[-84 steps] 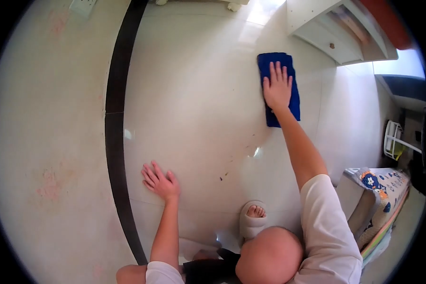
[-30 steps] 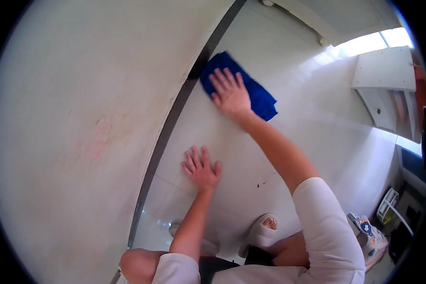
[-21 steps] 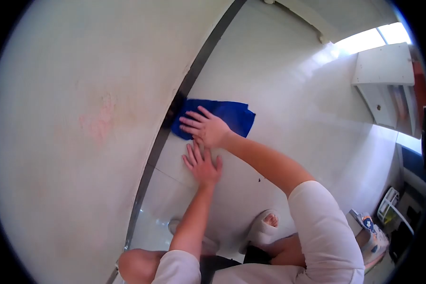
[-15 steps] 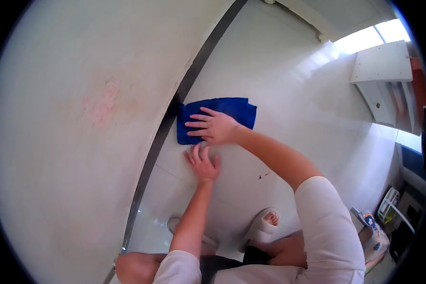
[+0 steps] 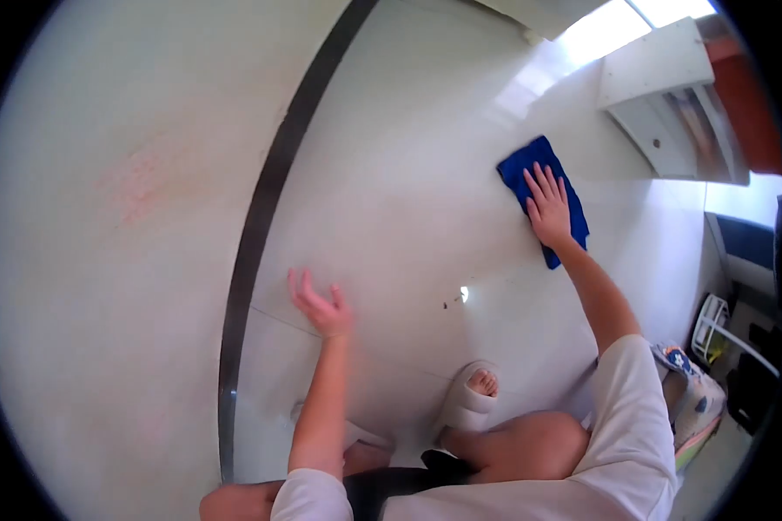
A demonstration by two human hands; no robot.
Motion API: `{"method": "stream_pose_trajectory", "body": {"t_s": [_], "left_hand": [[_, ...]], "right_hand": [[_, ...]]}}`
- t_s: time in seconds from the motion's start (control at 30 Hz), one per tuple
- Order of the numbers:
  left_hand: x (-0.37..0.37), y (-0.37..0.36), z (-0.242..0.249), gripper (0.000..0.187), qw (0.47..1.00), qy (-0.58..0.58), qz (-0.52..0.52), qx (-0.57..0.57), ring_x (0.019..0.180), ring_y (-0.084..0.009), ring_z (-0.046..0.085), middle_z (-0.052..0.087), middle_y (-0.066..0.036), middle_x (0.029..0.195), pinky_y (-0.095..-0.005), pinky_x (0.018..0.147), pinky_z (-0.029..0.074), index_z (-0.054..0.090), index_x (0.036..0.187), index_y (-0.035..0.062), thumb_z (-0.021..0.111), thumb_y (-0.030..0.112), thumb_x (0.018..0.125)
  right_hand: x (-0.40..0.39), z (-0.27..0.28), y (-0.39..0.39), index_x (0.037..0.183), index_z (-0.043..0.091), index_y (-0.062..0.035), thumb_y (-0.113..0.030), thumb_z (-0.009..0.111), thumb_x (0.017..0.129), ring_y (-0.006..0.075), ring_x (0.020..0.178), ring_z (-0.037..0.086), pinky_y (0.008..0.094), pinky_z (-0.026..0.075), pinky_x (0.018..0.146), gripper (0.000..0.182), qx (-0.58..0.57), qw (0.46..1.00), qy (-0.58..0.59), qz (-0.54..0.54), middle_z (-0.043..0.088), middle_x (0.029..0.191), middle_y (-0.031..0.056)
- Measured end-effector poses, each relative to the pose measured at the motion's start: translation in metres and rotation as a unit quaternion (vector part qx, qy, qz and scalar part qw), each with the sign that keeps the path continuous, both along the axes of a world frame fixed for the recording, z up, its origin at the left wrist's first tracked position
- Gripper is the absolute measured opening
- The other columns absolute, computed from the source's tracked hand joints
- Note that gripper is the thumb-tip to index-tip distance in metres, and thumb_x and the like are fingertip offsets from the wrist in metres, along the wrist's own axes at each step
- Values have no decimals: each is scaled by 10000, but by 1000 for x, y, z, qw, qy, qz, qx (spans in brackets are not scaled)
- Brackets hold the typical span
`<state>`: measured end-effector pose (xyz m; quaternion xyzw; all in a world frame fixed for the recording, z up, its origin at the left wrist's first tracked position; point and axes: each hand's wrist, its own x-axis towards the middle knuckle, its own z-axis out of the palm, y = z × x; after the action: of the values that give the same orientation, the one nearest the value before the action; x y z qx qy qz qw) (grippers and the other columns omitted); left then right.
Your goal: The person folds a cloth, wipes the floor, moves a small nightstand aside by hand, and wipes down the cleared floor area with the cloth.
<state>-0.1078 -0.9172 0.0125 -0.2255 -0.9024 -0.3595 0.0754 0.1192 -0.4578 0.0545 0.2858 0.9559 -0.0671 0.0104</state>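
A blue cloth (image 5: pixel 519 168) lies on the pale, glossy tiled floor (image 5: pixel 408 208), right of centre. My right hand (image 5: pixel 549 207) rests flat on it, fingers spread and pointing up and to the left. Left of centre, my left hand (image 5: pixel 321 306) is over the floor with its fingers apart and slightly bent, holding nothing. Whether it touches the floor is not clear. Small dark specks (image 5: pixel 446 306) lie on the floor between my two arms, beside a bright reflection.
A pale wall (image 5: pixel 122 286) with a pinkish patch fills the left side, edged by a dark strip (image 5: pixel 256 226). At the upper right stands a white cabinet (image 5: pixel 656 65). A patterned bag (image 5: pixel 697 404) is at the lower right. My sandalled foot (image 5: pixel 471 398) is below.
My right hand and the blue cloth have moved right, away from the dark strip. My left hand has shifted a little to the left. The view has also shifted.
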Motion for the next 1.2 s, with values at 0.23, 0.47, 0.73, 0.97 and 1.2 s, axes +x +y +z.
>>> {"method": "stream_pose_trajectory", "body": {"t_s": [0.23, 0.47, 0.73, 0.97, 1.2], "left_hand": [[45, -87, 15, 655, 953, -49, 171, -243, 1592, -395, 292, 352, -195, 1708, -628, 1270, 195, 396, 1624, 81, 591, 312, 1042], [49, -104, -7, 717, 926, -60, 168, -334, 1623, -405, 220, 250, -171, 1764, -646, 1278, 165, 322, 1686, 117, 522, 382, 1050], [48, -102, -3, 706, 917, -57, 166, -359, 1623, -396, 210, 241, -158, 1772, -629, 1283, 150, 293, 1704, 151, 533, 342, 1067], [44, -108, -4, 713, 914, -55, 158, -369, 1621, -395, 212, 243, -153, 1772, -613, 1284, 156, 296, 1703, 151, 531, 348, 1059], [46, -110, -8, 734, 915, -55, 160, -366, 1612, -426, 223, 253, -184, 1760, -639, 1267, 183, 323, 1692, 138, 480, 440, 1042]], "right_hand": [[116, -19, -60, 1688, 352, -208, -271, 465, 1072, 322, 1642, 220, 547, 120, 1321, 630, 35, 977, -17, -211, 284, 1773, 64], [56, -22, -169, 1680, 373, -177, -314, 532, 1018, 367, 1632, 237, 627, 120, 1297, 694, 10, 974, -6, -228, 297, 1765, 107], [-63, 1, -312, 1667, 390, -177, -389, 560, 1012, 347, 1620, 264, 648, 157, 1284, 709, -177, 984, 32, 14, 334, 1746, 105], [-74, 2, -312, 1630, 454, -176, -410, 564, 1037, 278, 1590, 347, 537, 199, 1308, 647, -248, 959, 76, 112, 394, 1720, 63], [44, -6, -159, 1654, 405, -157, -223, 631, 958, 345, 1606, 305, 590, 179, 1305, 734, -57, 989, 12, -136, 340, 1740, 123]]}}
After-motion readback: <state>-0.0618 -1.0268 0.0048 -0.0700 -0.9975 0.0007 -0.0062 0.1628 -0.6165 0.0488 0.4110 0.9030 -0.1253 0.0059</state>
